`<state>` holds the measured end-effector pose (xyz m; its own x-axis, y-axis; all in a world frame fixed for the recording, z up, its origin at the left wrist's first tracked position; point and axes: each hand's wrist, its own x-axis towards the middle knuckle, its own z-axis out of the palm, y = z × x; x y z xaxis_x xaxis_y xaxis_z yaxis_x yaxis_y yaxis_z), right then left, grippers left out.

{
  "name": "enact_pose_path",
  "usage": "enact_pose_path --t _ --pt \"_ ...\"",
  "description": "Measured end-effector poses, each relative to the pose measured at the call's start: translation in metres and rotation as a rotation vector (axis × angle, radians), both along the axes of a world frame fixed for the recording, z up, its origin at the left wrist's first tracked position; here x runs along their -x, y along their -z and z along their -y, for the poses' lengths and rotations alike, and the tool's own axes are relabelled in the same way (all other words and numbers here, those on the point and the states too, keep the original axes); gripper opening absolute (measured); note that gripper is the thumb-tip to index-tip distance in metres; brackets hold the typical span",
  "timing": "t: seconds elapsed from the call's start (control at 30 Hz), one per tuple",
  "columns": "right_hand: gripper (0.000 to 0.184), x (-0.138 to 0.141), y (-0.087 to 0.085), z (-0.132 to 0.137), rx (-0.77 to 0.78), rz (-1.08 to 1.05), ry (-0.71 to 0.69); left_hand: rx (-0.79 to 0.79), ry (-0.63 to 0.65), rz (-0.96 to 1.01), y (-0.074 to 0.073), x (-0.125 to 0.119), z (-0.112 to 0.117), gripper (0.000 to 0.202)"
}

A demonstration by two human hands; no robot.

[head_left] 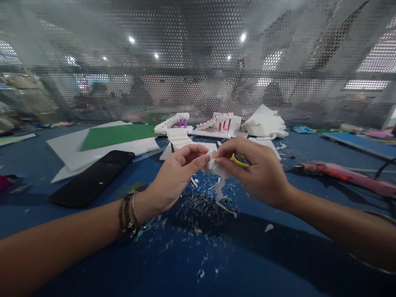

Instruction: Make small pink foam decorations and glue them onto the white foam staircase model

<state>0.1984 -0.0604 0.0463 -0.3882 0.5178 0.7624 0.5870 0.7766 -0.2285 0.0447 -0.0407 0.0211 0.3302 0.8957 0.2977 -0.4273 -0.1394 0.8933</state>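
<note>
Between the fingertips of both hands is a small crumpled piece of white paper [213,165]. My left hand [176,175] pinches its left side, thumb against forefinger. On the other side, my right hand [255,171] grips it with closed fingers. The yellow rim of a scissors-like handle [239,160] shows by my right hand; whether it is held or lies behind, I cannot tell. Just beyond the hands stands a small white stepped model [179,138], partly hidden by my left hand. White shreds [201,206] and torn strips lie scattered on the table below.
Left are a black phone [93,179] and a green sheet [119,136] on white sheets. Behind the hands stand a white model with purple posts [175,123], one with red posts [221,123], and a white paper stack [264,123]. A pink glue gun [349,175] lies right.
</note>
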Motion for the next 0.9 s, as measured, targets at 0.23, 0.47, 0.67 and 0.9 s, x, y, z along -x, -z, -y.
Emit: enact_pose_path --t 0.23,0.47,0.67,0.9 --pt "0.007 0.004 0.002 -0.001 0.338 -0.308 -0.114 -0.025 0.024 0.010 -0.001 0.001 0.002 0.007" --pt "0.006 0.002 -0.005 0.001 0.325 -0.207 -0.092 -0.132 0.046 -0.053 -0.001 0.003 -0.001 0.003" --pt "0.007 -0.001 -0.007 0.002 0.346 -0.200 -0.134 -0.220 0.022 -0.099 -0.003 0.004 -0.002 0.004" --pt "0.007 0.000 -0.002 -0.001 0.320 -0.244 -0.235 -0.289 -0.067 -0.148 -0.007 0.005 0.001 0.004"
